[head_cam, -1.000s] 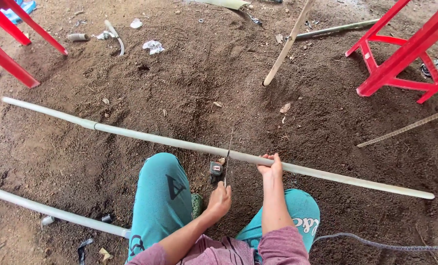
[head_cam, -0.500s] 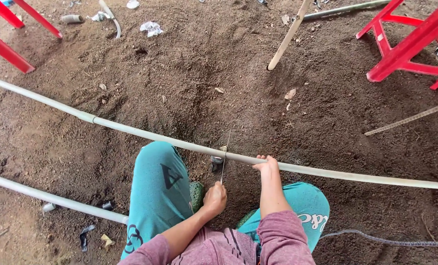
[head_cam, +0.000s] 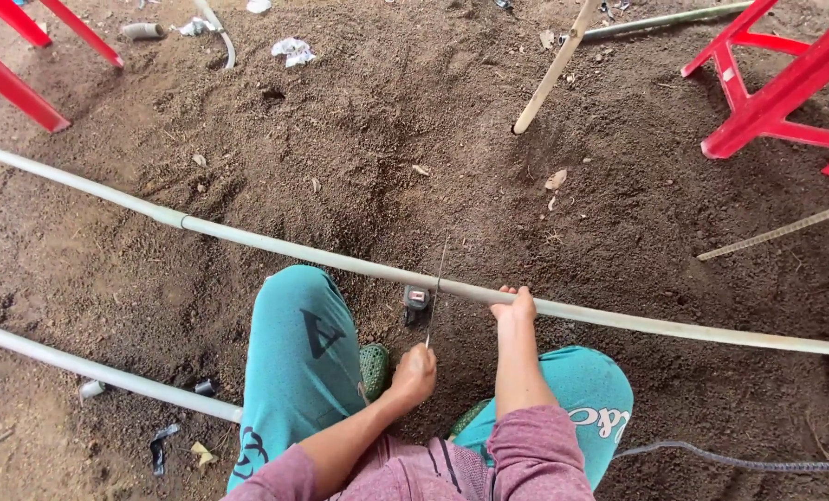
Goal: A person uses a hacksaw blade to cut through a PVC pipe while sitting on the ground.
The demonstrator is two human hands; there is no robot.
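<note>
Pipe [head_cam: 340, 263] under right hand [head_cam: 515, 306] fingers, gripped | left hand [head_cam: 414, 373] fingers clench saw blade [head_cam: 436, 295] across it

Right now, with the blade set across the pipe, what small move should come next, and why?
Probably draw the thin saw blade back toward the body: the left hand holds its near end, and the right hand steadies the long pipe beside it.

1. The left hand [head_cam: 414, 373] is closed in a fist, knuckles up, forearm bare and angled forward between the knees.
2. The right hand [head_cam: 515, 305] reaches farther forward, fingers curled over in a grip, wrist straight, forearm bare.
3. Pinkish-purple sleeves are pushed up to both elbows.
</note>
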